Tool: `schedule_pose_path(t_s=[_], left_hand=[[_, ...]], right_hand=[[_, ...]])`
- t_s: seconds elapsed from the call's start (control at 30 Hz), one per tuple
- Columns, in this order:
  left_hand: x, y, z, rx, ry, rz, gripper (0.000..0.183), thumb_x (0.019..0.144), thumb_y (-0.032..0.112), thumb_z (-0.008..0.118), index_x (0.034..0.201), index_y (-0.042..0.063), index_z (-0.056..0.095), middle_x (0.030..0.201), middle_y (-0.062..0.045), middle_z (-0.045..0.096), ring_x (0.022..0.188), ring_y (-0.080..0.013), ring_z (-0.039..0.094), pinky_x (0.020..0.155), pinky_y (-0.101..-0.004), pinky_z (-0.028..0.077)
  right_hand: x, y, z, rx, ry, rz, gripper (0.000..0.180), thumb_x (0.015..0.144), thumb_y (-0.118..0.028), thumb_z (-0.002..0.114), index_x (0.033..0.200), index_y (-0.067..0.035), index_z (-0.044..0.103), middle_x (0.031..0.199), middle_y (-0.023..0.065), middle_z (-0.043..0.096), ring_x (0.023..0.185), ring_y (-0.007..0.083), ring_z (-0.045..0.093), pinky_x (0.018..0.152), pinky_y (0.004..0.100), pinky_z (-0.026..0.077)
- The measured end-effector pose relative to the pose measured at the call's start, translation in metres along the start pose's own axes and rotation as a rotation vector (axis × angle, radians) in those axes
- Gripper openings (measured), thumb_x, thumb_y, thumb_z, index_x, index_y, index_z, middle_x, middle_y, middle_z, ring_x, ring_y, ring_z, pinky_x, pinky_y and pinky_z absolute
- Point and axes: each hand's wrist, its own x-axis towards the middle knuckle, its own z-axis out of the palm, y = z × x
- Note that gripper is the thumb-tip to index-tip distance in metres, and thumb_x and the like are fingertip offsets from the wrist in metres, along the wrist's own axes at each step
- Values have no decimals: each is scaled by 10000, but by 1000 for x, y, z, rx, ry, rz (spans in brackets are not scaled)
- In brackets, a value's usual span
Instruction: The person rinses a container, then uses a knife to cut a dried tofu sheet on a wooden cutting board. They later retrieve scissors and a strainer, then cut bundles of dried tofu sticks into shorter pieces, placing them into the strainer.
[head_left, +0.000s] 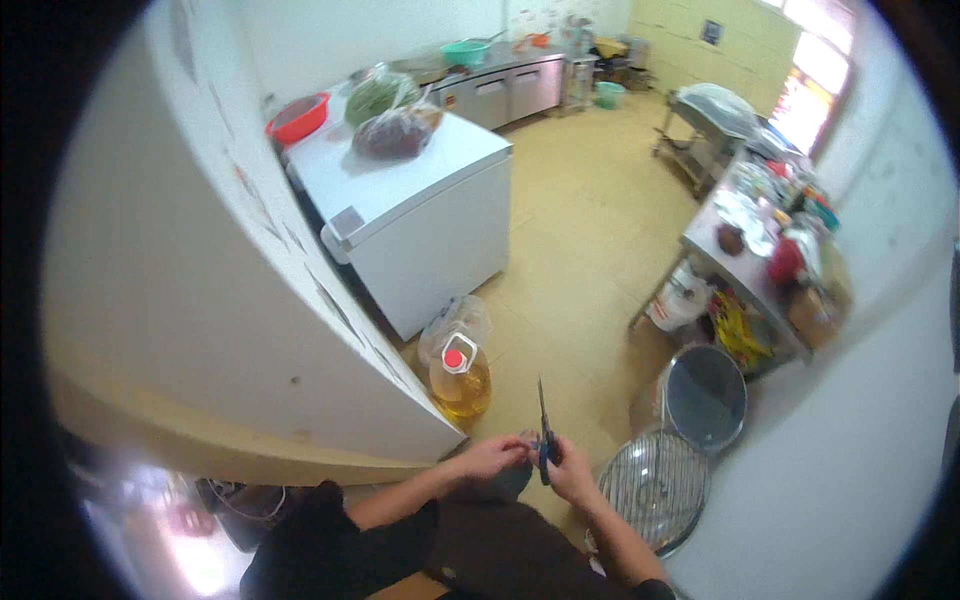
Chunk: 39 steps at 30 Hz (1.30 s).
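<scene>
My right hand (571, 472) is closed around the dark handles of a pair of scissors (545, 427), whose narrow blades point away from me over the floor. Just left of the scissors is my left hand (491, 456), its fingertips pinching something small and bluish that touches or nearly touches my right fingers. What that small thing is, I cannot tell. Beyond my left hand, a large clear jug of yellow oil (461, 390) with a red cap stands on the floor beside a clear plastic bag (469, 319).
A wall edge (420, 409) juts in at left, before a white chest freezer (435, 232) bearing bags and a red basin (298, 120). At right are a metal pot (706, 397), a round wire rack (652, 487) and a cluttered steel table (701, 232). A covered cart (712, 112) stands farther back.
</scene>
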Motion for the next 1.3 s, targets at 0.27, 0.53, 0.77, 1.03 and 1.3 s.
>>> schedule_pose_path(t_s=[0.27,0.53,0.77,1.03,1.3], left_hand=[[204,153,-95,-110,-75,132,389,967,207,541,1307,19,512,1209,-72,582,1111,-162,527,988,-325,417],[436,246,-176,-39,225,262,388,951,314,547,1200,18,568,1059,-57,626,1007,-137,571,889,-302,454],[589,343,-294,-383,570,263,244,962,212,491,1063,43,635,879,-32,642,796,-131,586,719,-301,480],[677,418,-459,-727,922,296,279,1002,188,432,1172,24,580,1087,-59,633,905,-132,592,771,-287,505],[812,511,-648,-854,839,418,273,1003,185,446,1174,29,591,1079,-77,632,888,-152,608,760,-302,483]], right_hand=[[232,-13,-98,101,-144,196,342,903,-183,692,1126,35,551,856,51,624,739,112,596,653,265,493],[492,-1,-178,-224,-292,-197,267,907,-92,613,1154,-27,536,1021,212,639,983,371,642,838,373,502],[739,-43,-251,-242,-509,-241,343,905,-130,639,1220,-23,558,1071,195,655,940,310,663,831,369,529],[1021,-61,-273,-187,-711,-162,331,940,-197,615,1214,-12,599,1009,171,692,894,235,680,800,330,530],[1288,-41,-287,-99,-605,234,311,952,-172,580,1183,35,591,983,107,691,868,165,667,741,290,526]])
